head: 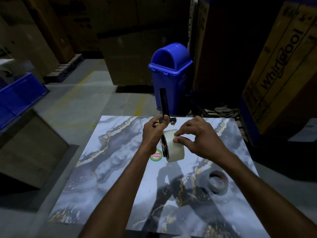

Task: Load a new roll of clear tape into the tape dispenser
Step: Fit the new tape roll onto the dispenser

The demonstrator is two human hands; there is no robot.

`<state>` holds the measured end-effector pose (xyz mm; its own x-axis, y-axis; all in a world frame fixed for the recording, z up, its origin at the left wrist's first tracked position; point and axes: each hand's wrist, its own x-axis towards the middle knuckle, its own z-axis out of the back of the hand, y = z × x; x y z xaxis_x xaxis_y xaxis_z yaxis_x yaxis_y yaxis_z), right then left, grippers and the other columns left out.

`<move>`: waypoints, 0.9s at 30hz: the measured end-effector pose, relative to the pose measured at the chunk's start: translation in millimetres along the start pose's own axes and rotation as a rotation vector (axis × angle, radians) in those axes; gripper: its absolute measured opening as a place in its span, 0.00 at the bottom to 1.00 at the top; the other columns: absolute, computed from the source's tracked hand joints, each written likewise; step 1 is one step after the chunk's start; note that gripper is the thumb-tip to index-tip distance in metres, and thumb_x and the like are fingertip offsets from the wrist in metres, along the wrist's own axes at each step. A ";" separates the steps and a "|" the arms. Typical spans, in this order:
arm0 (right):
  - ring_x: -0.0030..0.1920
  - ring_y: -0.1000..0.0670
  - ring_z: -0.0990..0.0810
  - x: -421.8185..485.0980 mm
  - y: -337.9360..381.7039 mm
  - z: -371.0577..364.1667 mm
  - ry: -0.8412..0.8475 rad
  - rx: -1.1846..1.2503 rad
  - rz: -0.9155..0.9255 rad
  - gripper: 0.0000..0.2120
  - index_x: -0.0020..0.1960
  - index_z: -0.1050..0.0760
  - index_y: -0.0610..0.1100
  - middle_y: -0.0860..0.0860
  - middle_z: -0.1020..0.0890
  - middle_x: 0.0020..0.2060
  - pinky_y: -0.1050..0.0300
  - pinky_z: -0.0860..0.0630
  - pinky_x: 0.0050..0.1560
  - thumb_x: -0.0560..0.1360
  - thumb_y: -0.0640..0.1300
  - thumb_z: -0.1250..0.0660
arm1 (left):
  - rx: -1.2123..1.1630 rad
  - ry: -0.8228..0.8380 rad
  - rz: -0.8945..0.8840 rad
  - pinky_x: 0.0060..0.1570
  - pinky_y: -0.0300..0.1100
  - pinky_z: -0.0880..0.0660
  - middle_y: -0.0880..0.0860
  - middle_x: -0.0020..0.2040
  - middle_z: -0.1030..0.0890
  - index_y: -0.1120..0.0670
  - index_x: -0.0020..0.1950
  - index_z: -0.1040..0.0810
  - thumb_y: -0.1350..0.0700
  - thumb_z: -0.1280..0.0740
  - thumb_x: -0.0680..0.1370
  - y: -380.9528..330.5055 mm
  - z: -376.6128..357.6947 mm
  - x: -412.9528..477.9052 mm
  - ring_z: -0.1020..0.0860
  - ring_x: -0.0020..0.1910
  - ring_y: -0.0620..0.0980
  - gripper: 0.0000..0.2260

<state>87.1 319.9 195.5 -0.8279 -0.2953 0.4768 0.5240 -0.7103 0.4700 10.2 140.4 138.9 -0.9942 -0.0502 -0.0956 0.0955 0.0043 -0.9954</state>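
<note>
Whirlpool carton (281,66) behind; left hand (152,129) grips dispenser (164,103), right hand (197,136) picks tape roll (173,146).

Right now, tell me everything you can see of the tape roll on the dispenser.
The tape roll looks pale and translucent, a wide band standing on edge above the marbled table. It sits against the black dispenser, whose handle points up and away. The right hand pinches its upper rim; the left hand grips the dispenser beside it.
</note>
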 end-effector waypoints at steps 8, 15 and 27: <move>0.44 0.45 0.27 18.3 -3.6 4.6 0.123 -0.279 0.434 0.05 0.47 0.17 0.42 0.48 0.18 0.41 0.48 0.27 0.43 0.79 0.43 0.30 | -0.014 0.062 0.036 0.44 0.47 0.26 0.43 0.36 0.19 0.49 0.48 0.15 0.32 0.28 0.72 11.5 1.5 3.3 0.23 0.42 0.49 0.22; 0.44 0.47 0.31 21.7 -0.9 0.1 0.228 -0.446 0.531 0.02 0.48 0.23 0.41 0.46 0.21 0.44 0.51 0.29 0.46 0.79 0.38 0.34 | -0.020 0.097 0.054 0.58 0.63 0.22 0.53 0.49 0.13 0.49 0.51 0.13 0.34 0.25 0.69 12.6 3.2 3.9 0.16 0.54 0.59 0.21; 0.41 0.52 0.24 22.8 -10.9 -8.2 0.285 0.017 0.034 0.06 0.49 0.17 0.45 0.50 0.19 0.40 0.56 0.28 0.43 0.79 0.46 0.30 | 0.014 0.098 0.066 0.60 0.64 0.21 0.51 0.48 0.12 0.49 0.47 0.12 0.37 0.25 0.72 17.9 4.4 2.3 0.16 0.51 0.55 0.16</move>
<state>60.8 315.6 195.2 -0.8316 -0.4880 0.2651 0.5533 -0.6871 0.4709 9.8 135.9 120.8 -0.9858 0.0476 -0.1610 0.1607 -0.0101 -0.9869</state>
